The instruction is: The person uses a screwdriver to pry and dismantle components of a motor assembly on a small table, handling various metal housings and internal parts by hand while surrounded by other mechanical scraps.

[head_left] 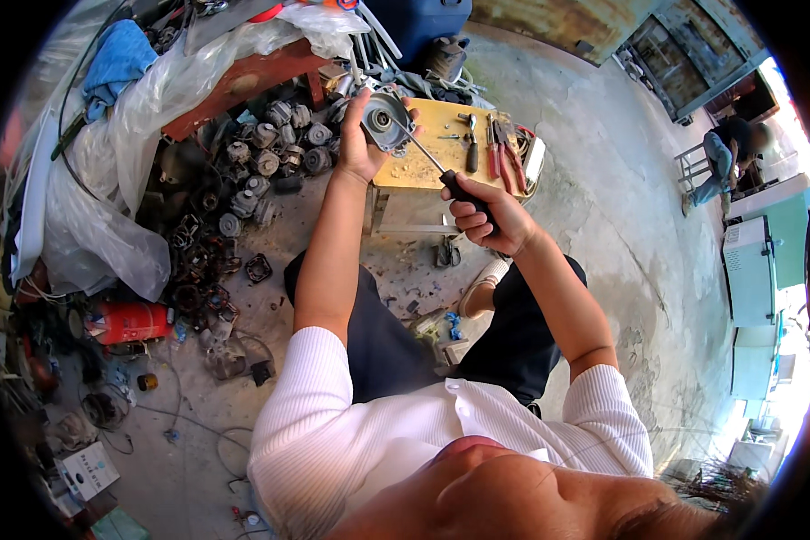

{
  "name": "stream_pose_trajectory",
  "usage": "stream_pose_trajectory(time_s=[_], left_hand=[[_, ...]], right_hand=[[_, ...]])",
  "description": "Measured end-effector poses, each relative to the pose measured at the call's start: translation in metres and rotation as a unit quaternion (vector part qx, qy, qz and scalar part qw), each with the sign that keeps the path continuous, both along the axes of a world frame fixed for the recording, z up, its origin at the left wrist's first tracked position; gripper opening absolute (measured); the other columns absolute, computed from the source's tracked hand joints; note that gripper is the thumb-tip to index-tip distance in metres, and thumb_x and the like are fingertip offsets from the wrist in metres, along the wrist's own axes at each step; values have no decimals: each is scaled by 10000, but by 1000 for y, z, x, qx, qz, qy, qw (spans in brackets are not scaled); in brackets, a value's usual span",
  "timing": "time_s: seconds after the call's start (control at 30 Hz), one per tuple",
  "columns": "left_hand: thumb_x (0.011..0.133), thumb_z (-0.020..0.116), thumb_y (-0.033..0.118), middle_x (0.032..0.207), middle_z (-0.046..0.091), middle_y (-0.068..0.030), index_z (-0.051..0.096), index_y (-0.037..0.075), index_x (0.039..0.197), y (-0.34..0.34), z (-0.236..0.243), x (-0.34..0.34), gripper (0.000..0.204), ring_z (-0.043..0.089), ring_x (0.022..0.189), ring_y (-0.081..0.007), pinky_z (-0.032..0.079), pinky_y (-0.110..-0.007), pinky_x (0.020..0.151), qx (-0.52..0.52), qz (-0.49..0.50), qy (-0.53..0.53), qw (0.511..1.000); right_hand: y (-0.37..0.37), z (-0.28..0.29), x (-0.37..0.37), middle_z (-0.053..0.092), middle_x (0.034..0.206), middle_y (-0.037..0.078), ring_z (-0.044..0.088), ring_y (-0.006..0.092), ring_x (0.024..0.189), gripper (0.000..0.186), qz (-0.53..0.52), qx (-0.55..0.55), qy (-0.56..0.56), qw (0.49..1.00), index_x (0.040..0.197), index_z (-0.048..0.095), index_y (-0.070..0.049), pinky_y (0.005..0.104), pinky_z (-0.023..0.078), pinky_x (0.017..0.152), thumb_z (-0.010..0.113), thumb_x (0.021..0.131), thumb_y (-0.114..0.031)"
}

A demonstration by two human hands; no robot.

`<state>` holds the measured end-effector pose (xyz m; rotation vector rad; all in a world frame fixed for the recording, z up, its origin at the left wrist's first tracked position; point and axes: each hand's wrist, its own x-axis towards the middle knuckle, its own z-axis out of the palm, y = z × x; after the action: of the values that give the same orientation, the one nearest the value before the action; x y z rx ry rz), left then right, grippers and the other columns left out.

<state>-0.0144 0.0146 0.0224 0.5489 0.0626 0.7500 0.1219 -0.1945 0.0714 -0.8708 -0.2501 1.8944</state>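
Observation:
Raised over the small wooden table [420, 176], a round grey metal housing [374, 108] with a ring at its centre rests in my left hand [358, 151]. The fingers of that hand close around its rim. My right hand [499, 220] is wrapped round the black handle of a screwdriver [464, 193]. Its long shaft slants up and left, with the tip at the inside of the housing near the central ring. Whether the tip touches the ring I cannot tell. On the tabletop lie a dark-handled tool with a metal head [472, 148] and red-handled pliers [515, 167].
Heaps of used motor parts [267, 162] cover the floor to the left, below clear plastic sheeting [121, 211]. A red cylinder [128, 322] lies nearer. A blue container [423, 27] stands behind the table. Far right, another person [733, 153] sits near pale green cabinets [751, 270].

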Motion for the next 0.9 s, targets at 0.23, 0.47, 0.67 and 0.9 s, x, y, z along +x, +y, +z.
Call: stream_pose_trajectory(time_s=[0.23,0.47,0.67,0.9], left_hand=[[945,482,516,1119,656,-142,548,83,1234,1,-1,2,525,636,1071,-322,487,-544,959,2,10,1,1000],[952,482,493,1140,641,-144,530,69,1259,-5,-1,10,526,623,1092,-310,466,-523,989,31,64,4,997],[962,460,461,1073,644,-152,527,31,1225,-10,-6,16,508,637,1015,-282,502,-482,925,51,65,-44,996],[969,490,381,926,657,-112,564,22,1099,-14,-22,29,389,666,827,-213,571,-373,725,62,178,106,976]], right_hand=[[3,-6,-2,445,706,-60,372,0,522,315,3,0,34,999,1070,528,-38,130,285,387,478,1032,-347],[8,-11,-30,470,800,-36,384,3,537,279,-64,5,119,991,1074,513,-36,126,316,420,498,1025,-310],[3,-22,-43,397,727,-49,292,29,488,259,-12,30,90,995,1062,502,-113,164,246,392,480,1031,-370],[4,-24,-42,422,652,-31,345,93,483,388,-26,13,-291,956,943,534,-107,254,286,433,486,1005,-487]])
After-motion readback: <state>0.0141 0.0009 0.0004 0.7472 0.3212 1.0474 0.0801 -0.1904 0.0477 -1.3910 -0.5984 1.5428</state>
